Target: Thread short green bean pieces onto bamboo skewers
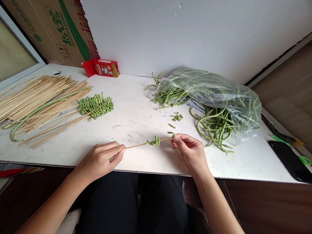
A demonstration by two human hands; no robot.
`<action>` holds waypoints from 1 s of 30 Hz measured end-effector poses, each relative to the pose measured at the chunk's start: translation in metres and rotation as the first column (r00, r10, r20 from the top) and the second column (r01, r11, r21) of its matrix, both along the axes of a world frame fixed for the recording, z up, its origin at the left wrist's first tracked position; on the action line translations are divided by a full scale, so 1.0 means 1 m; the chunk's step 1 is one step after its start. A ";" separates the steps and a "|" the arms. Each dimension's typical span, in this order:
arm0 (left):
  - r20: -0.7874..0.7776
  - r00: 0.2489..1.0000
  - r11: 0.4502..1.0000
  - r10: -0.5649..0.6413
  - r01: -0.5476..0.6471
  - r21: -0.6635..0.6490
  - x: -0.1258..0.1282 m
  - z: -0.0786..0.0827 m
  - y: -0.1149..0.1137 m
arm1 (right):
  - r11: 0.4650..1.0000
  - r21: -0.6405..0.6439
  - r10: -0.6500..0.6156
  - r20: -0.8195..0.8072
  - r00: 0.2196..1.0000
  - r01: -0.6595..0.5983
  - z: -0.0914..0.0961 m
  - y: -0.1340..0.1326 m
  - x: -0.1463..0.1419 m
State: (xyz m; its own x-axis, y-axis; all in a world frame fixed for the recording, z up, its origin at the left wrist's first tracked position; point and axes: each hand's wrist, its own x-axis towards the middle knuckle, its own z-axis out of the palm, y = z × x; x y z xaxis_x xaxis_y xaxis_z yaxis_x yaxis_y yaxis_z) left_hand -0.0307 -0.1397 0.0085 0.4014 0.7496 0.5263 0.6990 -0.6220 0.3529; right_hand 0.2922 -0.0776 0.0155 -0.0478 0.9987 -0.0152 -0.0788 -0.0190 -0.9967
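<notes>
My left hand [102,159] pinches the near end of a thin bamboo skewer [139,145] that points right over the white table [134,115]. Several short green bean pieces [154,142] sit threaded on its middle. My right hand [189,150] is closed at the skewer's tip, its fingertips pinching a small bean piece [172,133] against the point. A few cut bean bits [177,116] lie just beyond the hands.
A pile of bare skewers [24,101] and several finished bean skewers [96,105] lie at the left. A plastic bag of long beans [214,96] sits at the right. A red box [105,68], a cardboard carton [55,19] and a black phone [293,162] border the table.
</notes>
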 end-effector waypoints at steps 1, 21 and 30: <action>-0.001 1.000 1.000 -0.001 0.001 -0.001 0.000 0.000 0.000 | 1.000 0.005 -0.002 0.004 1.000 0.002 0.000 0.000 0.000; 0.007 1.000 1.000 -0.006 0.007 -0.015 -0.001 -0.002 0.000 | 1.000 0.001 -0.002 -0.033 0.999 0.002 -0.002 -0.001 -0.002; 0.000 1.000 1.000 -0.012 0.012 -0.013 0.000 -0.002 -0.001 | 1.000 0.024 0.014 -0.022 1.000 -0.014 -0.003 -0.004 -0.007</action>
State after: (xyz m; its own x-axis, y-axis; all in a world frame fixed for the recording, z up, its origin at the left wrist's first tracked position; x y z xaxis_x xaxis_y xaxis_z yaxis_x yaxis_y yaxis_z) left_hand -0.0309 -0.1402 0.0069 0.4107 0.7512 0.5167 0.6915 -0.6260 0.3605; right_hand 0.2852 -0.0812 0.0128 -0.0621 0.9980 0.0097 -0.1008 0.0034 -0.9949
